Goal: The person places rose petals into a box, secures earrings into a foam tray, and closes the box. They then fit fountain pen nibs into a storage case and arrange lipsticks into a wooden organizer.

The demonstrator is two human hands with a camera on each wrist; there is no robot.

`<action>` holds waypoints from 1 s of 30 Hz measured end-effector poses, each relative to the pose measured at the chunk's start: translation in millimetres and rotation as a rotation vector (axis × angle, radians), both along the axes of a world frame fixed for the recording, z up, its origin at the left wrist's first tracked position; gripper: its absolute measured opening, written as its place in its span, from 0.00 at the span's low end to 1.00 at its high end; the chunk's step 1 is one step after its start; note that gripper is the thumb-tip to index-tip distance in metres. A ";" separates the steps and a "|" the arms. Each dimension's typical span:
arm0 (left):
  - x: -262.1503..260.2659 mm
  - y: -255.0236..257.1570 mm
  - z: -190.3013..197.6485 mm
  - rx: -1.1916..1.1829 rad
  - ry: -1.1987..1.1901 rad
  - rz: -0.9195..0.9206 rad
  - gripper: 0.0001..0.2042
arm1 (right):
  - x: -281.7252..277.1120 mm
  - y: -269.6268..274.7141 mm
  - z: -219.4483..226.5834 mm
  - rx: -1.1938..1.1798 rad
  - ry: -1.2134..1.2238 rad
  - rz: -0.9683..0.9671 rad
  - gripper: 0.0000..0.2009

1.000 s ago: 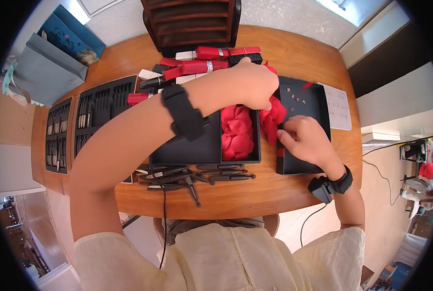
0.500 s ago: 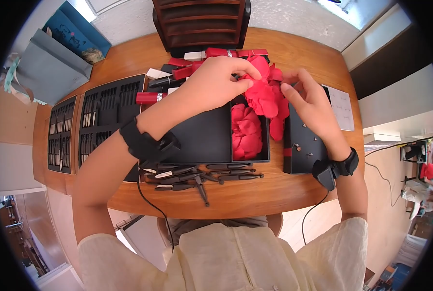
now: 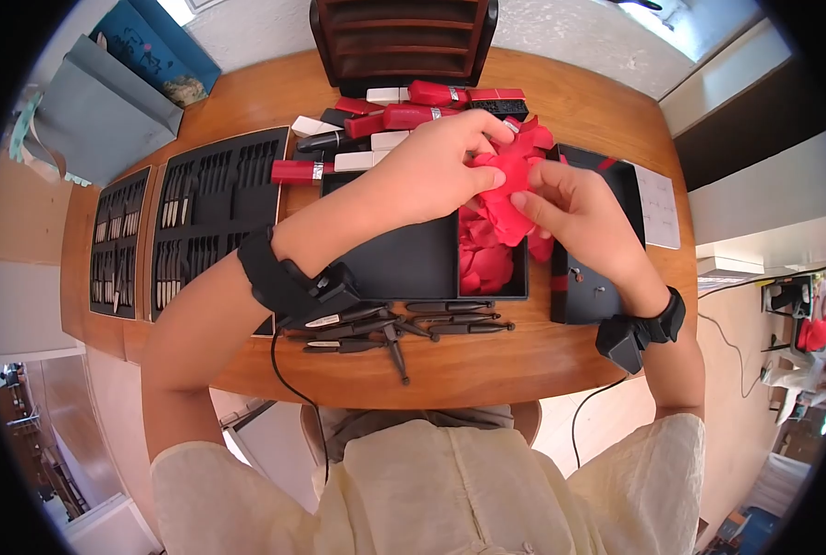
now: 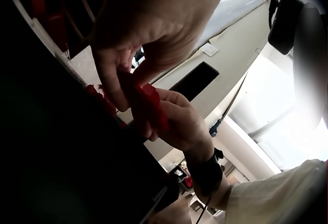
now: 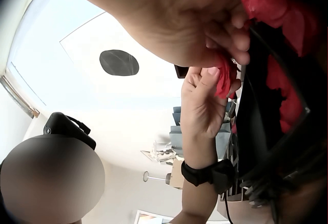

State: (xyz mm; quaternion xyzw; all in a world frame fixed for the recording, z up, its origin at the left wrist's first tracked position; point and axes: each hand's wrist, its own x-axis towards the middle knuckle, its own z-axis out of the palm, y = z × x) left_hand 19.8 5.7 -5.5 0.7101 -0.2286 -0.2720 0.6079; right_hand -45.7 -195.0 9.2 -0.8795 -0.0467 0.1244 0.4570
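In the head view a bunch of red fabric petals (image 3: 513,190) is held above the right end of a black box. My left hand (image 3: 450,166) pinches its left side between thumb and fingers. From the right, my right hand (image 3: 581,217) pinches the same bunch. The left wrist view shows the red petals (image 4: 148,106) between both hands' fingertips. More red petals (image 3: 485,268) lie in the box's right compartment, while its larger left compartment (image 3: 403,259) shows a bare black floor. Another black box (image 3: 621,176) stands partly under my right hand, with small metal pieces (image 3: 577,275) inside.
Red and white lipstick-like tubes (image 3: 417,116) are heaped behind the box. Several dark slim tools (image 3: 394,328) lie along its front. Slotted black trays (image 3: 214,208) with similar tools stand at left, near paper bags (image 3: 107,106). A white sheet (image 3: 658,208) lies at right.
My left hand has come back from the far side of the box with the petal bunch. My right hand has risen from the right box to meet it, and now both hold the bunch.
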 end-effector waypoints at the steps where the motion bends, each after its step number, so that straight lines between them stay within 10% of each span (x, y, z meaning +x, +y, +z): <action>1: 0.6 2.4 -2.3 0.073 -0.105 -0.046 0.14 | -3.1 -0.4 0.8 0.001 0.000 0.000 0.08; 9: -18.7 -0.3 -13.2 0.431 -0.618 -0.237 0.11 | 3.5 -23.6 -1.5 -0.311 -0.351 -0.021 0.06; 16: -23.0 -1.5 -10.0 0.552 -1.029 -0.293 0.09 | 19.5 -43.6 -32.8 -0.459 -0.599 0.214 0.25; 30: 20.8 -63.3 15.7 0.886 -0.830 -0.302 0.12 | 38.3 -39.8 -45.8 -0.498 -0.380 0.200 0.20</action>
